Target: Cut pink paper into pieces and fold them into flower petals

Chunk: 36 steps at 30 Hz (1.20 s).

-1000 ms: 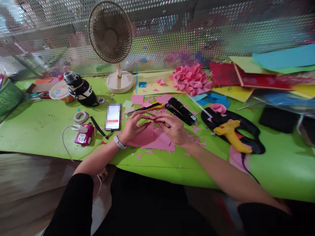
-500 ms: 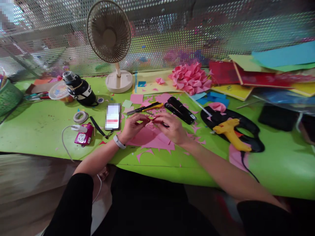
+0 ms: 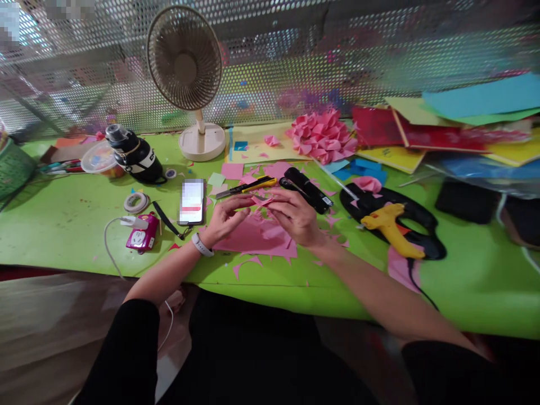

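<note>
Over the middle of the desk, my left hand (image 3: 225,221) and my right hand (image 3: 297,219) meet at a small folded piece of pink paper (image 3: 262,201). Right thumb and fingers pinch it from one side; the left fingertips hold its other edge, with the left thumb lower. Beneath them lies a larger pink paper sheet (image 3: 238,239) with cut scraps around it. Just beyond my hands are a yellow-and-black utility knife (image 3: 248,187) and a black stapler (image 3: 307,190). A ball of folded pink paper petals (image 3: 323,136) sits farther back.
A yellow glue gun (image 3: 388,228) rests on a black stand at right, near stacked coloured paper (image 3: 481,95). Leftward are a phone (image 3: 192,201), a pink power adapter (image 3: 142,233), a tape roll (image 3: 136,202), a black bottle (image 3: 137,157) and a fan (image 3: 185,67).
The pink piece between my fingers shows more now. My left thumb has moved down, away from the fingertips, and my right fingers have shifted on the paper. The view has moved slightly.
</note>
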Each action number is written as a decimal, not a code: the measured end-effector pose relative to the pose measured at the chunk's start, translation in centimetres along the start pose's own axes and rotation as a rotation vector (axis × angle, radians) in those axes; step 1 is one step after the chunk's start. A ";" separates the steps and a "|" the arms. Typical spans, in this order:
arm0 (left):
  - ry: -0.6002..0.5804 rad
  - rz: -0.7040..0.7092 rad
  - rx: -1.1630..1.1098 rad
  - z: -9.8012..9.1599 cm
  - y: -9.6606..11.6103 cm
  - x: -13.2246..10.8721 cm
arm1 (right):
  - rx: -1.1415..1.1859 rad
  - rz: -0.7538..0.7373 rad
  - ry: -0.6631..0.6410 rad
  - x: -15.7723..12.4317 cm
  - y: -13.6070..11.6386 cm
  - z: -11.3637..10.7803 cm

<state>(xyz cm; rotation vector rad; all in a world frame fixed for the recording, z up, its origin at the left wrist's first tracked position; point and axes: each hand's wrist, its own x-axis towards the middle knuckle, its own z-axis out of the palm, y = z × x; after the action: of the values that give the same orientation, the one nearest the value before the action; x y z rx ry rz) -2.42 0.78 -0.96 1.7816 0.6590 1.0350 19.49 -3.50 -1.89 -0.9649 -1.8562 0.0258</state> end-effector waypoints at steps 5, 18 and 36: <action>0.093 -0.077 -0.163 0.4 -0.6 0.1 | 0.101 0.032 0.002 0.2 -0.1 0.1; 0.160 0.029 -0.058 1.0 -1.0 -0.2 | 0.446 0.519 0.015 -0.6 0.0 1.3; 0.022 0.278 0.352 0.8 -1.9 -0.3 | 0.039 0.155 -0.187 -0.5 -0.2 0.5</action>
<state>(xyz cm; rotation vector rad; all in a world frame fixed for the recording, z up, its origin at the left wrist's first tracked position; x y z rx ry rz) -1.90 0.98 -3.00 2.2187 0.6492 1.1791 19.05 -3.71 -2.47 -1.1089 -1.9384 0.2527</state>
